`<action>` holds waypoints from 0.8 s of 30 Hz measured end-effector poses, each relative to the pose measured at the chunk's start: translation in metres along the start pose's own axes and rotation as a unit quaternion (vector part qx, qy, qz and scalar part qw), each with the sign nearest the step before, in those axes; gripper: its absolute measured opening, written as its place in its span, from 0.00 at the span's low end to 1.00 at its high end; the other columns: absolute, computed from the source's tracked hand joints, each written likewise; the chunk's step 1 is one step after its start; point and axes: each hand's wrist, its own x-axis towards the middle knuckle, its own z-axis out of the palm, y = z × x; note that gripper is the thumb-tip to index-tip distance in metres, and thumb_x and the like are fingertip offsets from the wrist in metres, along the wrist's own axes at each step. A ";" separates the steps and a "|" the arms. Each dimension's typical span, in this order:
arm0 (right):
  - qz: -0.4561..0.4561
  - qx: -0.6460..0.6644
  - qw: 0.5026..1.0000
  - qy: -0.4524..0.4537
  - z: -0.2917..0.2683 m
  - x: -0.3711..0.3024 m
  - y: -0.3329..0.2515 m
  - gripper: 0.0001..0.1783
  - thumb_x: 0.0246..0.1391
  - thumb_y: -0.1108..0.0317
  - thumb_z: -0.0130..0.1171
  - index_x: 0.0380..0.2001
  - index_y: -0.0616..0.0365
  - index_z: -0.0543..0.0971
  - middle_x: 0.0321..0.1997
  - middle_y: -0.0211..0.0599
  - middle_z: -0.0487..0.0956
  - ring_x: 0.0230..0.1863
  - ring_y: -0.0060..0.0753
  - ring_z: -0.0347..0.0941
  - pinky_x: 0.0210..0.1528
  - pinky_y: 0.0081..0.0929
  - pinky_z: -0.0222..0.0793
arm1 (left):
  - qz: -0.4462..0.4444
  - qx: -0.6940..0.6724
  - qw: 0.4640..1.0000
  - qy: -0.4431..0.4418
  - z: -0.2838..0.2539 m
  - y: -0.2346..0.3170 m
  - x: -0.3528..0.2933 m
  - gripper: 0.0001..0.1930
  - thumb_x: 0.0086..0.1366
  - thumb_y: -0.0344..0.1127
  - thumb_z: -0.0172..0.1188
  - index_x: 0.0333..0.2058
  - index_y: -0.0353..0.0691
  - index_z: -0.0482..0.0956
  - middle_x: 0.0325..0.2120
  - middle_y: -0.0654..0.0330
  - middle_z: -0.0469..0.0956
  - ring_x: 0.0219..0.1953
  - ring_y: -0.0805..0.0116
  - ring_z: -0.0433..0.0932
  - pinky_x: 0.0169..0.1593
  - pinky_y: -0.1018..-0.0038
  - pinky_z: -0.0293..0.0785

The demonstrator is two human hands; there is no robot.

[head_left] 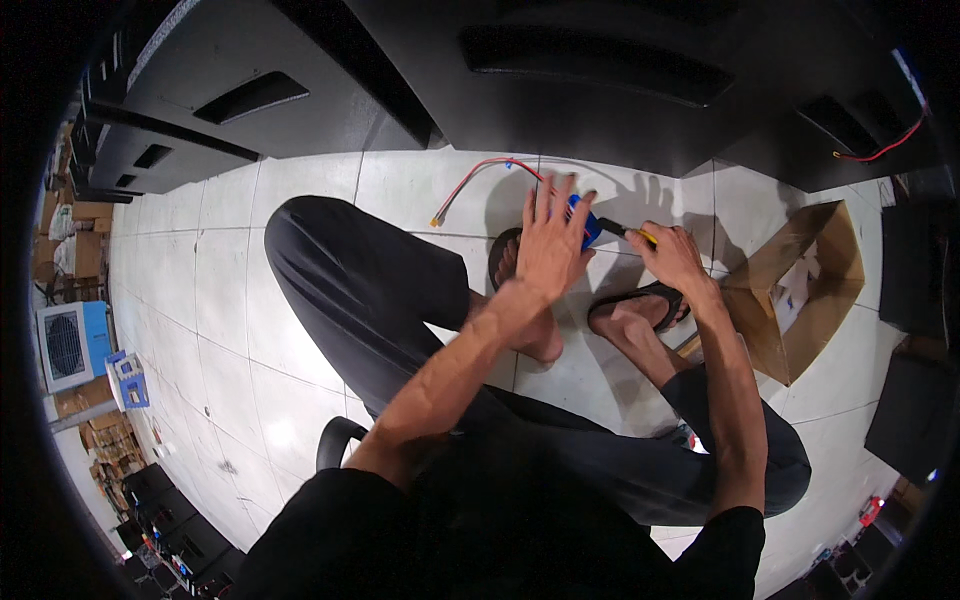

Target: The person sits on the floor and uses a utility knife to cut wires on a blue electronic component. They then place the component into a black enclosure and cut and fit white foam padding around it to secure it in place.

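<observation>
My left hand [548, 245] reaches over a blue wrapped battery pack [591, 230], its fingers stretched and the thumb along the near side, steadying the pack. Part of the pack is hidden under that hand. Red and black wires [468, 180] curve away to the left and end in a yellow connector [436, 222] at the floor. My right hand [672, 260] is closed around a yellow and black tool [640, 236] that looks like a utility knife. Its dark front end [609, 227] points at the pack's right side and seems to touch it.
An open cardboard box [825, 290] stands to the right. Large black cabinets [600, 110] line the far side, with a red wire [890, 150] hanging at the right one. My sandalled feet [640, 318] are close to the work on the white tiled floor [220, 300].
</observation>
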 end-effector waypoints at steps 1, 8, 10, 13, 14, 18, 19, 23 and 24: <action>-0.004 0.002 1.000 0.002 0.000 0.000 0.000 0.25 0.63 0.45 0.50 0.33 0.58 0.80 0.26 0.54 0.80 0.35 0.62 0.77 0.41 0.51 0.71 | 0.067 0.065 0.994 -0.060 -0.005 -0.006 0.005 0.41 0.47 0.45 0.75 0.56 0.32 0.66 0.61 0.45 0.63 0.68 0.42 0.53 0.69 0.49 0.51; -0.082 -0.038 0.996 -0.001 -0.009 0.025 -0.003 0.27 0.62 0.44 0.51 0.24 0.59 0.79 0.19 0.51 0.76 0.26 0.58 0.74 0.33 0.47 0.68 | -0.074 -0.008 0.995 -0.068 0.012 -0.012 -0.005 0.31 0.47 0.43 0.75 0.48 0.35 0.73 0.59 0.45 0.66 0.63 0.46 0.63 0.64 0.49 0.58; -0.096 -0.057 0.994 -0.004 -0.011 0.032 -0.005 0.28 0.61 0.44 0.52 0.22 0.59 0.79 0.18 0.51 0.76 0.26 0.58 0.74 0.33 0.47 0.67 | -0.117 0.005 0.990 -0.075 0.010 -0.003 -0.011 0.30 0.48 0.44 0.75 0.46 0.34 0.74 0.59 0.42 0.67 0.60 0.45 0.67 0.62 0.51 0.60; -0.111 -0.085 0.990 -0.019 -0.014 0.041 -0.010 0.31 0.60 0.41 0.52 0.21 0.59 0.82 0.17 0.52 0.76 0.25 0.56 0.75 0.34 0.46 0.69 | -0.154 0.004 0.988 -0.018 0.030 0.000 -0.028 0.29 0.49 0.45 0.74 0.43 0.34 0.74 0.58 0.39 0.68 0.53 0.44 0.73 0.58 0.52 0.66; -0.121 -0.095 0.988 -0.024 -0.014 0.045 -0.010 0.33 0.59 0.39 0.52 0.21 0.60 0.82 0.17 0.52 0.76 0.25 0.55 0.76 0.35 0.46 0.70 | -0.162 0.000 0.987 0.013 0.040 -0.004 -0.034 0.28 0.49 0.45 0.74 0.43 0.34 0.74 0.58 0.38 0.69 0.50 0.43 0.75 0.57 0.52 0.67; -0.147 -0.124 0.981 -0.031 -0.011 0.051 -0.007 0.35 0.57 0.35 0.52 0.22 0.61 0.84 0.17 0.53 0.77 0.25 0.53 0.77 0.35 0.45 0.71 | -0.145 -0.047 0.988 0.033 0.049 -0.015 -0.039 0.30 0.50 0.46 0.74 0.44 0.31 0.73 0.55 0.36 0.71 0.42 0.44 0.81 0.50 0.51 0.73; -0.145 -0.122 0.981 -0.033 -0.010 0.051 -0.006 0.35 0.57 0.35 0.52 0.22 0.60 0.84 0.17 0.53 0.77 0.24 0.53 0.77 0.35 0.45 0.71 | -0.129 -0.046 0.990 0.041 0.052 -0.018 -0.041 0.32 0.50 0.46 0.74 0.46 0.31 0.71 0.55 0.36 0.71 0.41 0.45 0.81 0.49 0.51 0.74; -0.148 -0.126 0.981 -0.023 -0.006 0.052 -0.003 0.36 0.57 0.35 0.52 0.22 0.60 0.83 0.17 0.52 0.77 0.24 0.53 0.77 0.34 0.45 0.71 | -0.177 -0.119 0.976 0.046 0.055 -0.018 -0.049 0.45 0.49 0.47 0.75 0.58 0.28 0.61 0.54 0.37 0.72 0.45 0.46 0.81 0.51 0.54 0.74; -0.150 -0.130 0.980 -0.017 -0.006 0.052 -0.003 0.36 0.57 0.35 0.51 0.22 0.60 0.83 0.17 0.52 0.77 0.24 0.53 0.77 0.34 0.45 0.71 | -0.160 -0.100 0.981 0.051 0.051 -0.016 -0.048 0.47 0.49 0.48 0.75 0.59 0.27 0.59 0.53 0.38 0.72 0.45 0.46 0.81 0.50 0.55 0.75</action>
